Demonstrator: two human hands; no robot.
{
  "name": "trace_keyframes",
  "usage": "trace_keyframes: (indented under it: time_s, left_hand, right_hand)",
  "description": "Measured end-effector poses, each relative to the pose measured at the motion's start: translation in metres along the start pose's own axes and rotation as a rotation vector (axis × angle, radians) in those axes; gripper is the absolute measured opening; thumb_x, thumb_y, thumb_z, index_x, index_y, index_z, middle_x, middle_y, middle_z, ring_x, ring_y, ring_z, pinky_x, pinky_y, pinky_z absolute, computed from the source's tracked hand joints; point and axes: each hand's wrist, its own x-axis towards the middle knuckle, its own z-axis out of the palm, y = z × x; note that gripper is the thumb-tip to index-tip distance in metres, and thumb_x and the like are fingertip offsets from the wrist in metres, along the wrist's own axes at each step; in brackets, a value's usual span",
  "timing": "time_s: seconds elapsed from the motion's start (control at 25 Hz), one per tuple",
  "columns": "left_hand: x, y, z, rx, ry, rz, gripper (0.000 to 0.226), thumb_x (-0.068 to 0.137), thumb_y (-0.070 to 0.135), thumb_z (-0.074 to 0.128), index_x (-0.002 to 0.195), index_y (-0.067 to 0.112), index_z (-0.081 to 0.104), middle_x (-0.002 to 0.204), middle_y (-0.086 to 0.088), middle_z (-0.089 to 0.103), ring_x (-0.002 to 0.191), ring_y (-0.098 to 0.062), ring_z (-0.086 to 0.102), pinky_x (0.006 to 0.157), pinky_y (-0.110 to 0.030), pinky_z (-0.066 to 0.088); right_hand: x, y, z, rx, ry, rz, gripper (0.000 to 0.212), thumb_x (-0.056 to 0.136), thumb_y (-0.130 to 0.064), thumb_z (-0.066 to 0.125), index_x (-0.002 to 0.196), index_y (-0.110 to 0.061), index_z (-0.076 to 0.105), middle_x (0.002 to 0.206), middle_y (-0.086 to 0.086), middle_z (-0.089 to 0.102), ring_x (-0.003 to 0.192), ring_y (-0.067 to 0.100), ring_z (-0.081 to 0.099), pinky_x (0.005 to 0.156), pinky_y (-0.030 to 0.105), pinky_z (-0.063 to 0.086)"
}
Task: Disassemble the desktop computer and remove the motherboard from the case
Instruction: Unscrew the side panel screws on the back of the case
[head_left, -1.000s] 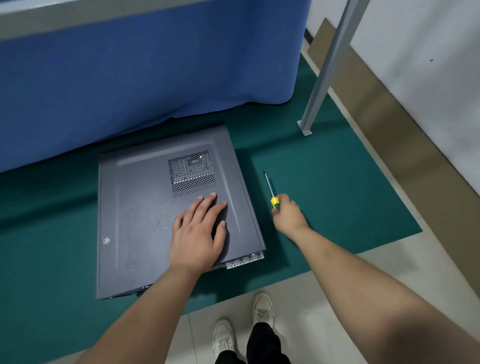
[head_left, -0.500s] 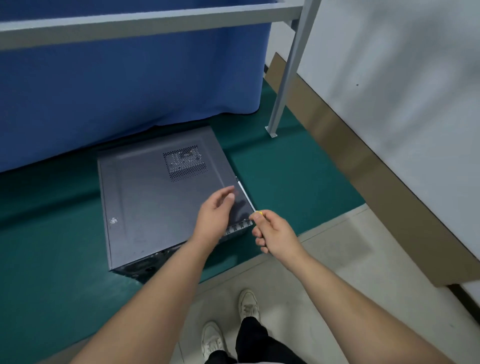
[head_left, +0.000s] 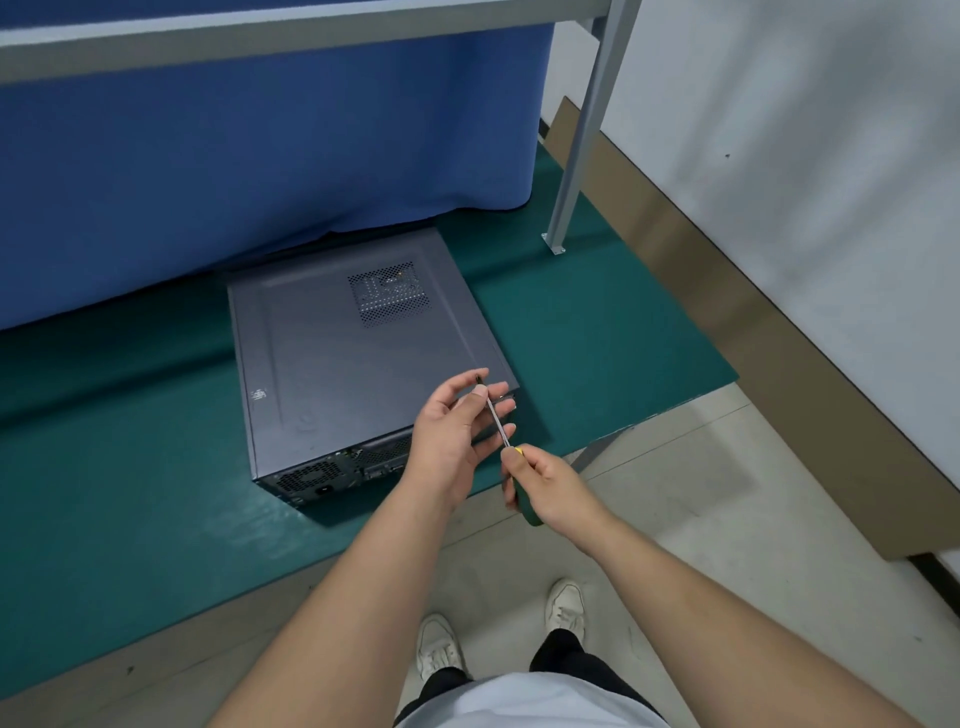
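The dark grey computer case (head_left: 353, 364) lies on its side on the green mat (head_left: 597, 338), side panel up with a vent grille, rear ports facing me. My right hand (head_left: 550, 483) grips the green and yellow handle of a screwdriver (head_left: 497, 423), held above the case's near right corner. Its shaft points up and left across my left hand (head_left: 447, 441), whose thumb and forefinger pinch the shaft near the tip. The other left fingers are spread. The motherboard is hidden inside the shut case.
A blue cloth (head_left: 260, 156) hangs from a bench right behind the case. A grey metal leg (head_left: 582, 130) stands on the mat at back right. A brown board (head_left: 727, 322) runs along the white wall at right. My shoes (head_left: 439, 644) are on the pale floor below.
My left hand has lifted off the case panel and taken the screwdriver's shaft. My right hand has brought the screwdriver from the mat beside the case to the near right corner.
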Motion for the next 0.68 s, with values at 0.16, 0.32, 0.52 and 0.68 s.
trace_keyframes:
  time_s: [0.16,0.32,0.52,0.68]
  left_hand:
    - [0.002,-0.011,0.005,-0.014,0.089,-0.048,0.020,0.102,0.009,0.059,0.119,0.011,0.069,0.110,-0.008,0.077,0.099,-0.022,0.074,0.085,-0.050,0.061]
    - [0.009,-0.026,0.007,-0.004,0.192,-0.088,0.018,0.100,0.007,0.062,0.114,0.010,0.073,0.097,-0.006,0.075,0.092,-0.019,0.070,0.082,-0.051,0.063]
    - [0.022,-0.047,0.011,0.043,0.307,-0.180,0.018,0.100,0.003,0.061,0.114,0.011,0.069,0.102,-0.011,0.073,0.094,-0.024,0.070,0.076,-0.051,0.063]
    - [0.035,-0.054,0.016,0.039,0.333,-0.254,0.016,0.098,0.002,0.063,0.112,0.009,0.070,0.105,-0.014,0.074,0.095,-0.026,0.072,0.073,-0.052,0.064]
  right_hand:
    - [0.001,0.008,-0.004,0.024,-0.010,0.070,0.035,0.107,-0.043,0.045,0.090,-0.016,0.059,0.074,0.002,0.063,0.068,0.013,0.059,0.071,0.033,0.047]
    - [-0.005,0.019,-0.013,0.142,-0.034,0.168,0.023,0.107,-0.029,0.049,0.105,-0.008,0.060,0.085,0.002,0.066,0.075,0.016,0.061,0.073,0.033,0.049]
    - [-0.009,0.032,-0.022,0.089,-0.026,0.261,0.020,0.108,-0.021,0.047,0.112,-0.011,0.064,0.093,0.003,0.069,0.078,0.015,0.063,0.078,0.035,0.048]
    - [-0.007,0.037,-0.028,0.113,-0.009,0.324,0.019,0.108,-0.023,0.047,0.112,-0.016,0.064,0.093,0.001,0.070,0.080,0.015,0.065,0.081,0.036,0.049]
